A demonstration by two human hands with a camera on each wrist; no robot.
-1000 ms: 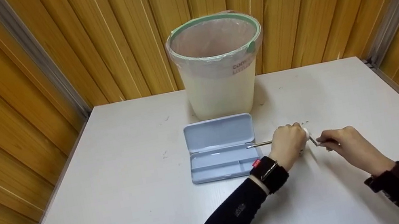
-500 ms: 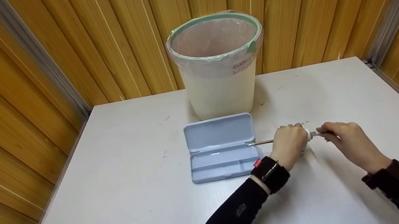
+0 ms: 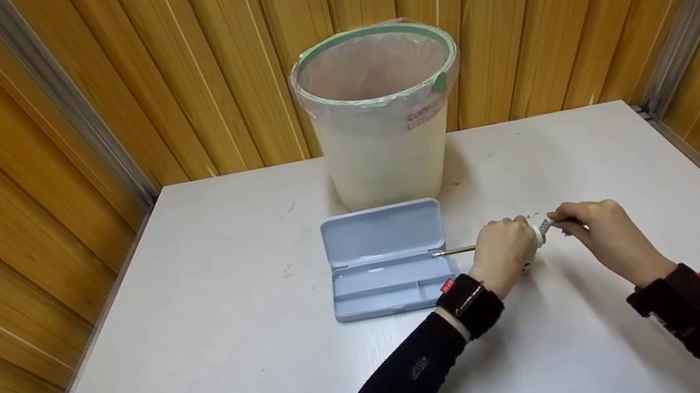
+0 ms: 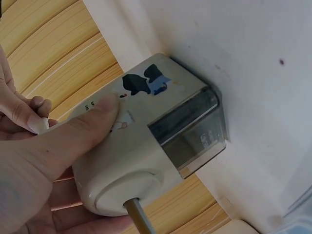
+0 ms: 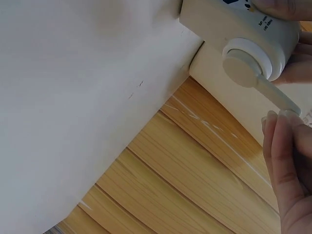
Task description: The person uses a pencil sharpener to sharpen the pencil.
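A cream hand-crank pencil sharpener (image 4: 131,158) with cartoon stickers and a clear shavings drawer sits on the white table. My left hand (image 3: 504,247) grips its body, thumb across the top in the left wrist view. Out of the sharpener's front face sticks a pencil (image 3: 457,250), whose far end lies over the blue case. On the opposite face is the crank (image 5: 274,92); the fingertips of my right hand (image 3: 606,241) pinch its end. In the head view my left hand covers most of the sharpener. The pencil's tip is hidden inside it.
Left of my hands lies a light blue pencil case (image 3: 383,234), lid raised, with divided compartments. Behind it stands a cream bin (image 3: 390,160) with a green rim and a clear liner. Wood-patterned walls (image 3: 212,69) enclose the table (image 3: 200,324) at the back and sides.
My right hand has moved upward in the head view, swinging the crank from pointing down-right to pointing up-right. My left hand, the sharpener and the pencil have stayed nearly still.
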